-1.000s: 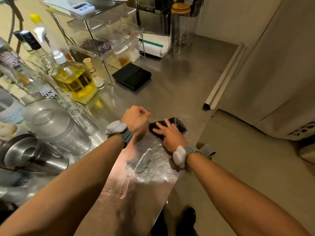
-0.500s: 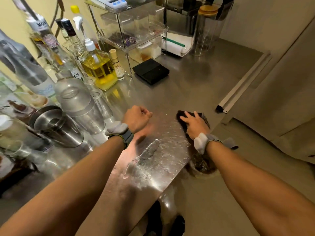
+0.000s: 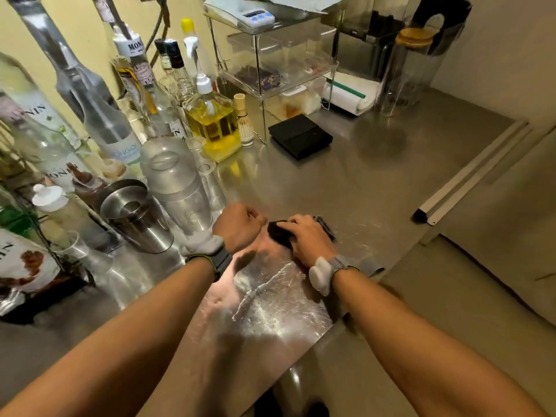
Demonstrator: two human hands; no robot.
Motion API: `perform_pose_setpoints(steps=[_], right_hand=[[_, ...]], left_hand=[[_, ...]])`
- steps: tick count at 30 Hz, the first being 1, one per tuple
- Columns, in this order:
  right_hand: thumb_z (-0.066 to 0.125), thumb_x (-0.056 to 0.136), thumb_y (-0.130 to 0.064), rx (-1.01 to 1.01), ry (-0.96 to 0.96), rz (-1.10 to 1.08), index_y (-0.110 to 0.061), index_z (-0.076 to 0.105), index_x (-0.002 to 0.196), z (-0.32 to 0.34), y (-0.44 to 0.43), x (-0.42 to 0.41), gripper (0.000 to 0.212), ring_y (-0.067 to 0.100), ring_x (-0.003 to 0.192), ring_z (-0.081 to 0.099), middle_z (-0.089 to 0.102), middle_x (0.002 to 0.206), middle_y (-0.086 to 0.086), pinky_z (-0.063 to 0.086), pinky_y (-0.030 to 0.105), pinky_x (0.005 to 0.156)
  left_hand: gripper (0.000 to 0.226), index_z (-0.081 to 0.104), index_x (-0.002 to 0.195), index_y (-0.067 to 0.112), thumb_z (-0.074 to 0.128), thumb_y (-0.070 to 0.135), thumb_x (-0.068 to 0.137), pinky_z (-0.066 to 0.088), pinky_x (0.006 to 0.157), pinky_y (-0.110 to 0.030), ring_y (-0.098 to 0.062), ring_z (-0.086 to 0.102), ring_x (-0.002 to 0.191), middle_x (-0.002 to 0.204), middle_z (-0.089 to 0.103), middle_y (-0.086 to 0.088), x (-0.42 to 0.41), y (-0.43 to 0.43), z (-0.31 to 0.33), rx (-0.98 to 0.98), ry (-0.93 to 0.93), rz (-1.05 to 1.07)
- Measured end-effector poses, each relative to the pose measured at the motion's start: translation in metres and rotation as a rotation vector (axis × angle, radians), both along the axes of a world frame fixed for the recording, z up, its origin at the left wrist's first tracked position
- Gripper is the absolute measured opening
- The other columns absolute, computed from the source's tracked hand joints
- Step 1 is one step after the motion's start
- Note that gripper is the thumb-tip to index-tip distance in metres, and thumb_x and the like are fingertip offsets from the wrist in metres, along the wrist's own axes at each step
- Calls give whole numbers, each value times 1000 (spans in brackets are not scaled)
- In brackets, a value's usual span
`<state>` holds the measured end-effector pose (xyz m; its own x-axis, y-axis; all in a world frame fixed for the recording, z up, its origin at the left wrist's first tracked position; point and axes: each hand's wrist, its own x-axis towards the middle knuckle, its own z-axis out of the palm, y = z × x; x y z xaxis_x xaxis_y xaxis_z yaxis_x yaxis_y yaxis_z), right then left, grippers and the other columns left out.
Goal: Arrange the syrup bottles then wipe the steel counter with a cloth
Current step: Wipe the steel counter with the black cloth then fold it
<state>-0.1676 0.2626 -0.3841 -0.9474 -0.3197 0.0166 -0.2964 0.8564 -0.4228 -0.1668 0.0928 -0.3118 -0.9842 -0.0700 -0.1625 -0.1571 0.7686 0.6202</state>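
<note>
With the bottles (image 3: 99, 115) ranged left, wiping seems in hand: the right hand (image 3: 307, 240) presses flat on the cloth (image 3: 278, 233) mid-counter (image 3: 346, 182), the left hand (image 3: 239, 225) is fisted empty; the streaks (image 3: 258, 290) likely come next.

Both forearms reach forward. The left hand (image 3: 239, 225) is curled into a fist, holding nothing; the right hand (image 3: 307, 239) lies palm down, fingers stretched out.

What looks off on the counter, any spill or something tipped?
A streaky wet smear with a pale ridge lies on the steel counter, just nearer than the right hand pressing the dark cloth. It looks unwiped. The syrup bottles stand upright; nothing tipped.
</note>
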Motion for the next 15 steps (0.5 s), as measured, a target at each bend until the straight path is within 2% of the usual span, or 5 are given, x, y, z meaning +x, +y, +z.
perform_pose_setpoints(steps=[2,5,6,11,15], right_hand=[[53,89,-13,48,26,-50,-21,62,121,1,24,-16,34,29,115,47,55,125,5,39,36,96],[49,93,-18,151,-5,-482,-19,62,120,0,58,-32,31,32,117,41,47,129,8,38,40,97],[47,92,-16,151,-19,-515,-19,62,121,2,49,-30,33,34,117,40,46,129,10,37,41,98],[53,87,-16,73,-10,24,-24,61,125,7,-11,-36,40,28,121,43,53,130,3,35,35,100],[49,93,-22,174,-15,-492,-26,63,122,11,4,-63,33,34,115,41,47,125,9,37,42,94]], left_hand=[[22,71,85,16,60,34,88,53,77,-33,-23,68,82,81,73,-6,-2,2,-1,17,-8,-6],[19,69,85,18,60,34,88,49,76,-30,-21,65,81,79,69,-3,-7,0,-1,18,-9,-16],[17,68,83,19,60,34,88,49,75,-29,-20,65,82,77,68,-2,-8,0,-2,17,-18,-23],[13,65,79,25,60,35,86,53,78,-33,-23,67,85,82,72,-4,-22,-11,-5,9,-50,-6],[16,66,78,25,61,39,85,54,81,-35,-22,68,84,79,72,-2,-26,-15,-11,12,-71,1]])
